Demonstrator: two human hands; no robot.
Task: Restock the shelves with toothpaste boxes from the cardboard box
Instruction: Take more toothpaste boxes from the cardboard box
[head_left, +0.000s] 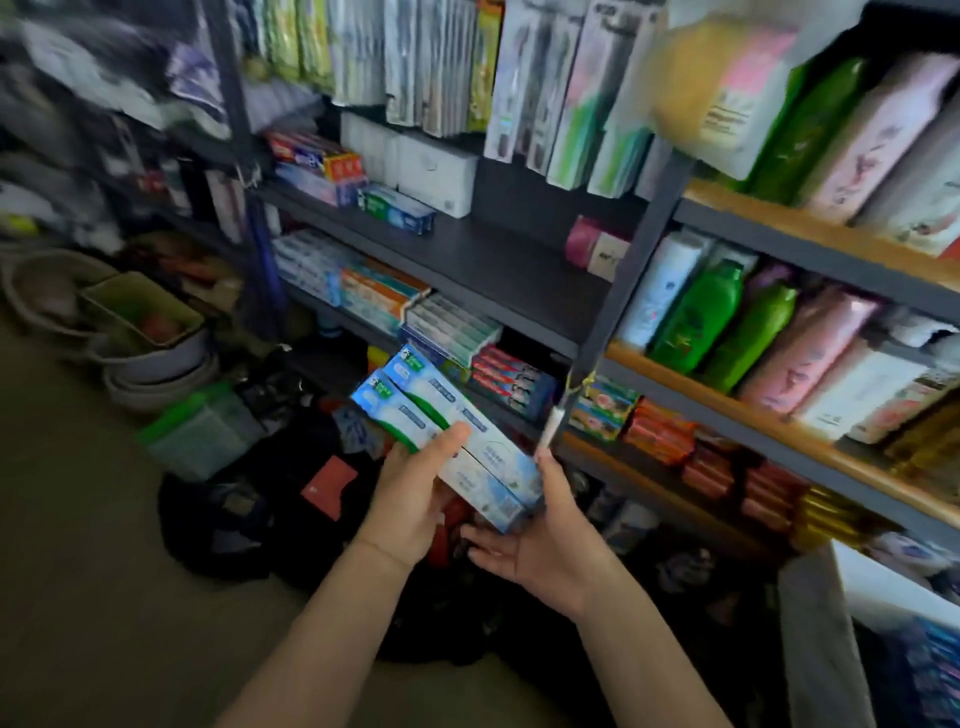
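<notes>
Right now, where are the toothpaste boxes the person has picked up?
The blue-and-white toothpaste boxes sit centre frame in the head view, held between the left hand and right hand, just in front of the red boxes on the lower shelf.

Both bare forearms reach forward and up from the bottom edge of the view, converging toward the middle. The left hand (415, 499) sits palm-inward, wrist slightly bent, its thumb laid flat across the top face of the toothpaste boxes (447, 436) and its fingers curled underneath, so the grip closes on their left side. The right hand (540, 540) lies palm-up just beside it, fingers spread and fairly straight under the near end of the boxes, with one fingertip raised against their right corner. The two hands are close together, nearly touching.
</notes>
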